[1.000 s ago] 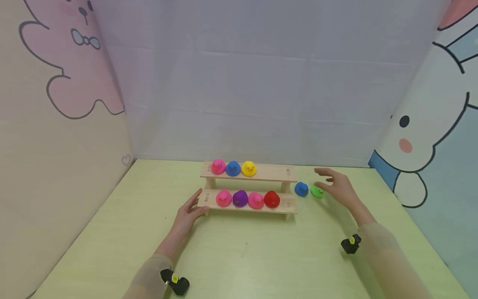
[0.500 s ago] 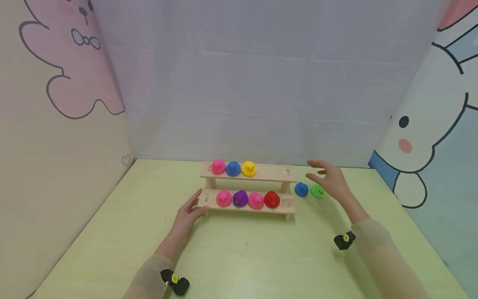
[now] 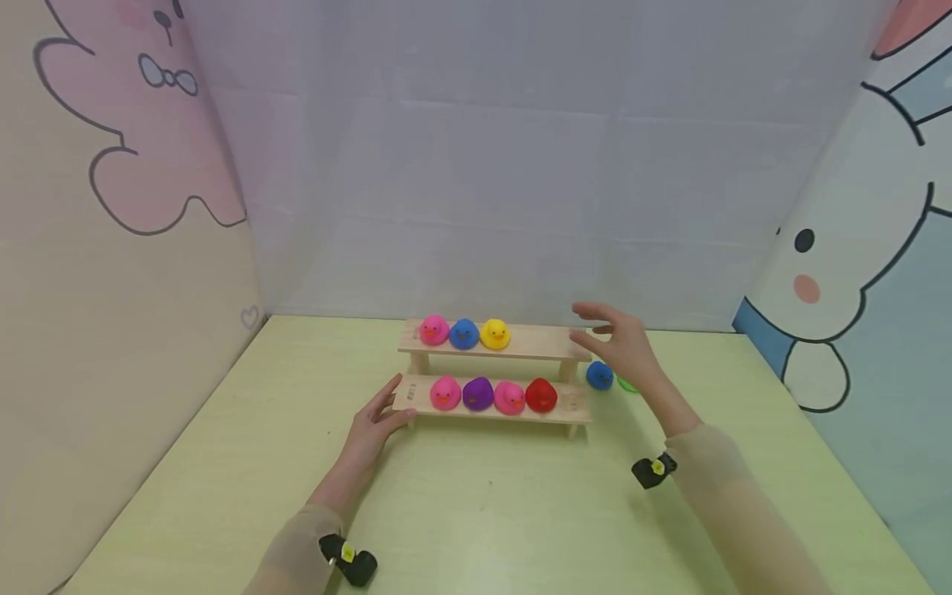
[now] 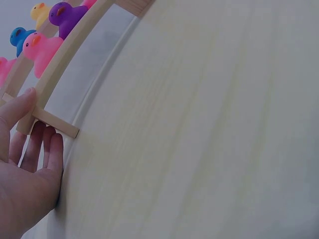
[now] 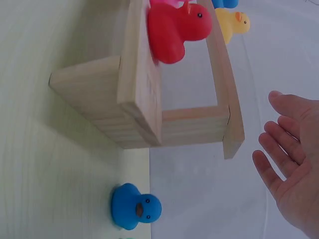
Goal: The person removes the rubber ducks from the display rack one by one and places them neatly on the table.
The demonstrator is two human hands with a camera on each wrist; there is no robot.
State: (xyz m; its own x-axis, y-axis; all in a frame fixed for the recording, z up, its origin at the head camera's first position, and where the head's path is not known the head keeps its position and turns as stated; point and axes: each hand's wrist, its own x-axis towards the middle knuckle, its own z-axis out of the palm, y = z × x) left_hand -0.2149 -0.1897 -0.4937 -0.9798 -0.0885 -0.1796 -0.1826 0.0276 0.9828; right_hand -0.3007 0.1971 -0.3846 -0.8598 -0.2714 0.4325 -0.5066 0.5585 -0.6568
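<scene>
A two-step wooden rack [image 3: 541, 341] carries pink, blue and yellow ducks on its upper board. Two pink ducks, a purple duck [image 3: 478, 394] and a red duck [image 3: 541, 396] sit on the lower one. My left hand [image 3: 372, 430] holds the lower board's left end; in the left wrist view this hand [image 4: 27, 186] has its thumb on the board and fingers beside the leg. My right hand [image 3: 623, 340], empty with fingers parted, hovers at the upper board's right end. The right wrist view shows the hand [image 5: 299, 164] apart from the wood.
Right of the rack, a blue duck [image 3: 599, 376] stands on the table [image 3: 476, 512], beside a green duck [image 3: 628, 385] partly hidden by my right hand. A pale cloth [image 3: 446, 165] hangs behind, with patterned panels on both sides.
My right hand has moved left and slightly up from over the green duck to the upper board's right end. My left hand and the ducks have stayed in place.
</scene>
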